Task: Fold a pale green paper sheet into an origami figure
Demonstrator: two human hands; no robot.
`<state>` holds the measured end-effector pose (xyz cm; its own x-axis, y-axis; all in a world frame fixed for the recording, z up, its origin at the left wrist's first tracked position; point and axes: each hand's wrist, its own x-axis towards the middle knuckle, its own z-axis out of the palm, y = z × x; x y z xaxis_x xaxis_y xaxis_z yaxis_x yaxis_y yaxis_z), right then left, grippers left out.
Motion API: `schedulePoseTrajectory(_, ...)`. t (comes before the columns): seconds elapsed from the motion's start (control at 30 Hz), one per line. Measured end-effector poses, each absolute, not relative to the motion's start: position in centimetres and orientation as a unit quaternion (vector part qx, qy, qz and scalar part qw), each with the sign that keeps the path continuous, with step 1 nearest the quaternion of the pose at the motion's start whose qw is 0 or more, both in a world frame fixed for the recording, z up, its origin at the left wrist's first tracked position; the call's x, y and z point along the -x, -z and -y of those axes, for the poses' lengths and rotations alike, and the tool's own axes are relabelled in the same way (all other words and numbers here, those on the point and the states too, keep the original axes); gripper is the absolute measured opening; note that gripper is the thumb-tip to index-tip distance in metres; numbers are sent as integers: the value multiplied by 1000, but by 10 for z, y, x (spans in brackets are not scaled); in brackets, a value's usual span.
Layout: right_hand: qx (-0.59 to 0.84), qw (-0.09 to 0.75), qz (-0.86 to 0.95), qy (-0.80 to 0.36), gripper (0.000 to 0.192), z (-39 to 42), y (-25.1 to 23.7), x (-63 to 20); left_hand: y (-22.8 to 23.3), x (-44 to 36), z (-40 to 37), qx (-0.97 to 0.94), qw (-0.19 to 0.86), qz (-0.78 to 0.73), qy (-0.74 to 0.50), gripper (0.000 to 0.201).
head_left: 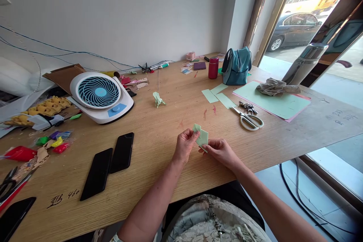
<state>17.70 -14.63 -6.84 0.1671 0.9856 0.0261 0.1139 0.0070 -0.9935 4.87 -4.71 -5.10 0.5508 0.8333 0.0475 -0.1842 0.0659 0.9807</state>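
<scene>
A small folded piece of light green paper (202, 138) is held up between both hands, just above the near edge of the table. My left hand (185, 143) pinches its left side between thumb and fingers. At the lower right corner, my right hand (221, 151) grips the same paper with thumb and fingertips. A folded green paper figure (158, 99) stands farther back on the table. Several green paper strips (225, 100) lie to the right, touching or close to white-handled scissors (250, 121).
The wooden table (153, 136) carries a white fan (99, 94), black phones (121, 152), a bunch of keys (248, 107), green sheets (272, 100), a red flask (213, 68), a blue bag (237, 66) and a steel bottle (305, 64). Clutter lines the left side.
</scene>
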Motion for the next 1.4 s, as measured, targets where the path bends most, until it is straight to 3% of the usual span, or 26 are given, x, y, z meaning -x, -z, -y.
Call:
schedulePoseTrajectory(0.37, 567, 544, 477, -393, 43, 146, 73, -177, 48, -48, 49, -585, 706, -257, -307, 43)
schedulePoseTrajectory(0.7, 578, 517, 503, -381, 44, 145, 72, -175, 53, -49, 46, -608, 647, -281, -364, 43)
schedulePoseTrajectory(0.93, 550, 542, 486, -410, 41, 143, 73, -174, 65, -51, 48, -625, 680, -249, -292, 41)
schedulePoseTrajectory(1.4, 580, 506, 516, -377, 49, 145, 69, -173, 51, -45, 41, -585, 661, -291, -369, 43)
